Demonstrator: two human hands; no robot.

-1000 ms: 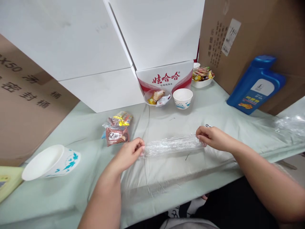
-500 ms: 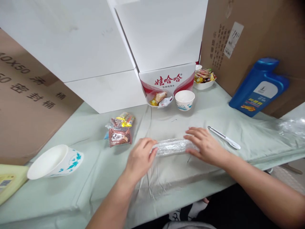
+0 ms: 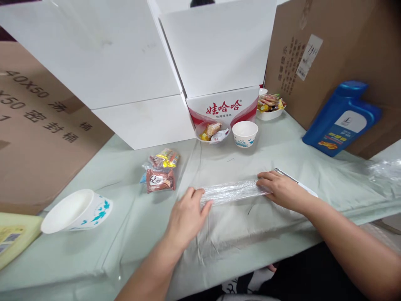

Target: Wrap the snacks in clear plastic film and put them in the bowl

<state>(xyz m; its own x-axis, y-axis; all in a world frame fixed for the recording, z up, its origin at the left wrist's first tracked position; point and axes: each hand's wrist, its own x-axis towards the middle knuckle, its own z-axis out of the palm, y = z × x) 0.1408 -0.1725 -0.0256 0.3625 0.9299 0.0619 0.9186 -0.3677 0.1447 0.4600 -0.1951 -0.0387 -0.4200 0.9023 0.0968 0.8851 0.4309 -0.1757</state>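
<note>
A crinkled strip of folded clear plastic film (image 3: 233, 192) lies on the cloth-covered table in front of me. My left hand (image 3: 188, 213) grips its left end, thumb at the near edge and fingers on top. At the right end, my right hand (image 3: 280, 189) has its fingers curled over the film, the thumb mostly hidden. Partly covered by my right hand and wrist, a white-handled utility knife (image 3: 297, 180) lies just behind. Wrapped snacks (image 3: 161, 180) in a clear bag rest left of the film.
A paper bowl (image 3: 67, 213) leans on its side at left, near a yellow container (image 3: 19, 238). Behind stand a white paper cup (image 3: 245, 134), a clear bowl of snacks (image 3: 213, 133) and another filled bowl (image 3: 272, 113). Cartons (image 3: 225, 54) wall the back; a blue bottle (image 3: 341, 121) stands right.
My right hand has slid to the right along the film, and more of the strip shows between my hands. It now covers part of the knife. My left hand stays at the left end.
</note>
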